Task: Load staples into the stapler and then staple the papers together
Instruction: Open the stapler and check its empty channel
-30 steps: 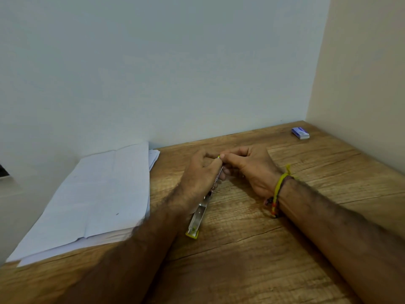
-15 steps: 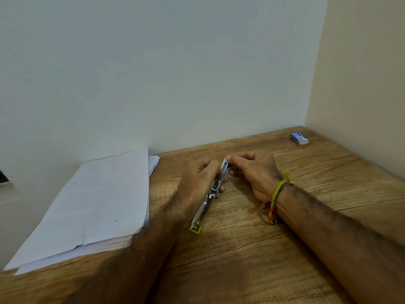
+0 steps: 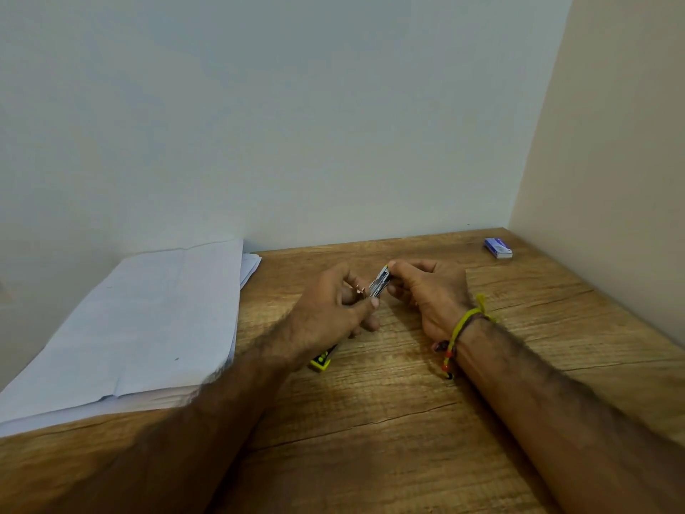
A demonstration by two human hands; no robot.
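Observation:
A slim metal stapler [image 3: 380,283] with a yellow-green rear end [image 3: 321,360] lies slanted on the wooden table [image 3: 370,421], mostly hidden under my left hand [image 3: 326,317]. My left hand grips its middle. My right hand [image 3: 426,291] pinches the stapler's raised far tip between thumb and fingers. Whether staples sit inside I cannot see. A stack of white papers [image 3: 148,320] lies to the left, apart from both hands. A small blue staple box [image 3: 498,248] rests in the far right corner.
A pale wall runs along the table's far edge and a beige wall along its right side. The papers overhang the table's left part. My right wrist wears a yellow and red thread bracelet [image 3: 457,332].
My left hand has slid down over the stapler's body, covering most of it. The far tip has lifted slightly and my right hand still pinches it.

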